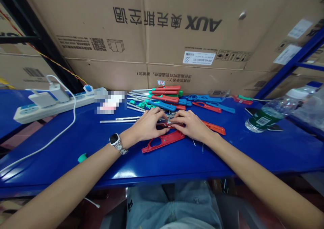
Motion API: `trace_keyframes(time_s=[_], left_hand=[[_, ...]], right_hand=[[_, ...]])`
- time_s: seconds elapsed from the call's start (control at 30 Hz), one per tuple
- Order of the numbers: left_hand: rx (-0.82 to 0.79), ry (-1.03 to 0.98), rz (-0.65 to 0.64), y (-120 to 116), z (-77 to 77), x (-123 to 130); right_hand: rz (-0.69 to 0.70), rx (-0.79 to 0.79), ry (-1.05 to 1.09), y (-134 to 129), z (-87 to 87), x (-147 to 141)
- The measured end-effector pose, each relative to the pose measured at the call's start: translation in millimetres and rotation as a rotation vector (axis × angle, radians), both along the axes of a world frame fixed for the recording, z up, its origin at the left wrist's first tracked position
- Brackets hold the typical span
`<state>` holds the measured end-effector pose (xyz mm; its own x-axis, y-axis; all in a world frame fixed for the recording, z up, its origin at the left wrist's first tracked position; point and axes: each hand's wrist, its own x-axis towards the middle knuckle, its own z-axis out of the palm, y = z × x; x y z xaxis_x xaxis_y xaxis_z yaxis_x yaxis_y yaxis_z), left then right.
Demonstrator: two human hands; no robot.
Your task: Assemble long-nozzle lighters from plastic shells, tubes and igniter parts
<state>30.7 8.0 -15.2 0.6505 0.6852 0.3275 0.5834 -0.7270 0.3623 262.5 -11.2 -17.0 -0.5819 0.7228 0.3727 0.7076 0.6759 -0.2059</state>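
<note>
My left hand (151,123) and my right hand (190,125) meet over the blue table, fingertips closed around the red handle of an opened long-reach lighter (162,124). Small inner parts show between the fingers, too fine to name. Long metal tubes (117,121) stick out to the left of my left hand. In front of the fingers lies a red handle half-shell (174,138) with an oval opening. An orange-red handle piece (215,127) extends past my right hand, partly hidden by it. Thin pale wires (203,147) lie below my right hand.
Behind the hands is a pile of red, blue and green lighters (164,98). Blue handle shells (210,99) lie right of it. A water bottle (268,116) stands at right, a power strip (27,113) at left. A cardboard wall (162,47) borders the back.
</note>
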Motion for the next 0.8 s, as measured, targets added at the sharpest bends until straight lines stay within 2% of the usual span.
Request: trace_keyframes(time_s=[0.3,0.53,0.8], left_hand=[[0.055,0.018,-0.101,3.8,-3.4,-9.1],[0.006,0.037,-0.068,0.0,-2.4,-6.9],[0.055,0.08,-0.061,-0.6,-3.3,-7.7]], right_hand=[[0.018,-0.072,-0.023,-0.9,6.4,6.1],[0.007,-0.077,-0.097,-5.2,10.8,6.6],[-0.004,-0.061,-0.188,-8.1,15.8,4.4]])
